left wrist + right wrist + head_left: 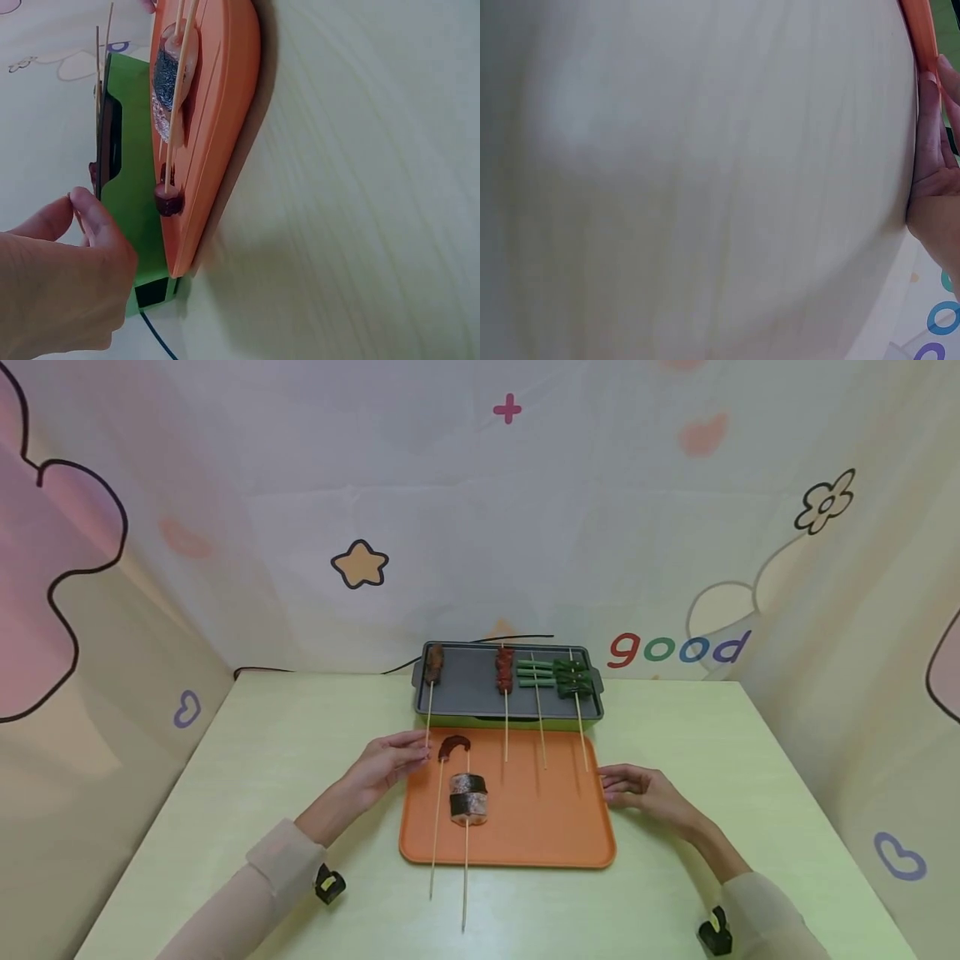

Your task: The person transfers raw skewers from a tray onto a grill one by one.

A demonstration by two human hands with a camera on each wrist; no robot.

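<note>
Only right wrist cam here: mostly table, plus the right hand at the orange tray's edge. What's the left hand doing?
Observer: The left hand pinches the brown skewer by its stick.

Operator: Anything else on the grill?

Observer: On the grill, from the middle to the right end: a red skewer, a skewer of green stalks and a skewer of leafy greens.

Operator: And on the tray?

Observer: Two skewers lie on the tray, one with a dark red curved piece, one with a black-and-white roll; both their sticks poke out past its near edge.
</note>
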